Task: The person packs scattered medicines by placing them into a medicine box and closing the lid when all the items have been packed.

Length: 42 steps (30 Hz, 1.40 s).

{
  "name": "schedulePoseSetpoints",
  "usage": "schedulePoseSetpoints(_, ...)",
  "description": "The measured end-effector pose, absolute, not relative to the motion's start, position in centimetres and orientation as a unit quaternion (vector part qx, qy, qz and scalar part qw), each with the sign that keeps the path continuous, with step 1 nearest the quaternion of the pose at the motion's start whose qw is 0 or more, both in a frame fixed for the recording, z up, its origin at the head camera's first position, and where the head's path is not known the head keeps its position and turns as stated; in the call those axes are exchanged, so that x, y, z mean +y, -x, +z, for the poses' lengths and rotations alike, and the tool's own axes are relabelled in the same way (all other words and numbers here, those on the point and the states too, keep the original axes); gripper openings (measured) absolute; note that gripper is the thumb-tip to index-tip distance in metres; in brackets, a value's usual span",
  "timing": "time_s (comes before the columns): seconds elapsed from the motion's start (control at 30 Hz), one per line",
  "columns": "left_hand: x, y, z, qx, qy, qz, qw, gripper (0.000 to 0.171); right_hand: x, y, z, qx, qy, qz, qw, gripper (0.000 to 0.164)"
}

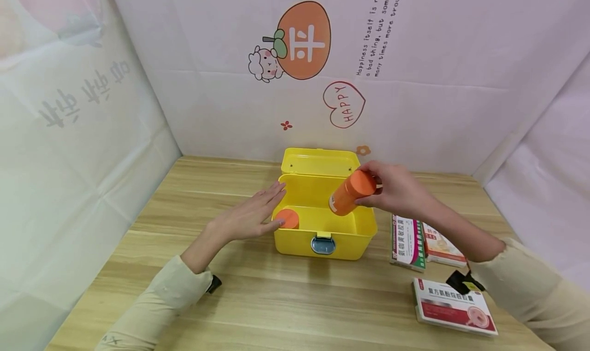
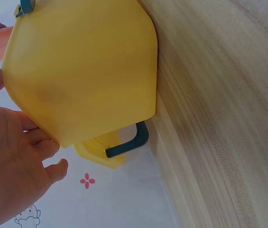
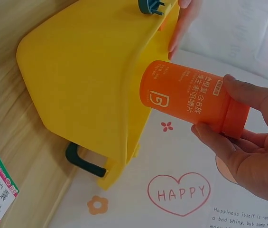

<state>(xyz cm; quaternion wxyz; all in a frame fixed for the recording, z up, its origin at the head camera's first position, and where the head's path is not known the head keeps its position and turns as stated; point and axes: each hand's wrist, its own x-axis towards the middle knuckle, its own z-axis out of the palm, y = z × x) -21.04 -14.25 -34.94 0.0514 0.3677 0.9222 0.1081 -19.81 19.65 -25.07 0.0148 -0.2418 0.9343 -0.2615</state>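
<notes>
A yellow storage box (image 1: 295, 242) stands on the table with its lid (image 1: 320, 164) folded back. My right hand (image 1: 392, 187) grips an orange pill bottle (image 3: 183, 95) near its cap and holds it tilted over the right part of the box, its base toward the inside. At the box's left rim, my left hand (image 1: 253, 212) lies with straight fingers, the fingertips right at the edge. Below its thumb, the orange cap (image 1: 288, 218) of a second bottle shows inside the box's left end. A grey-blue latch (image 1: 322, 245) sits on the box's front.
Right of the box lie a green and white medicine box (image 1: 407, 243) and, partly behind the right forearm, an orange and white one (image 1: 442, 246). Nearer the front is a red and white medicine box (image 1: 454, 307). A printed white cloth (image 1: 221, 110) hangs behind the table.
</notes>
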Motion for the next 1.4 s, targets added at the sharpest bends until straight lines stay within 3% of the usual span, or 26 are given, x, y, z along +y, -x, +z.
schedulePoseSetpoints(1.4,-14.2,21.1,-35.1,0.925,-0.361,0.107,0.049,0.082,15.6,22.2,-27.1,0.924,0.296,-0.241,0.031,0.052)
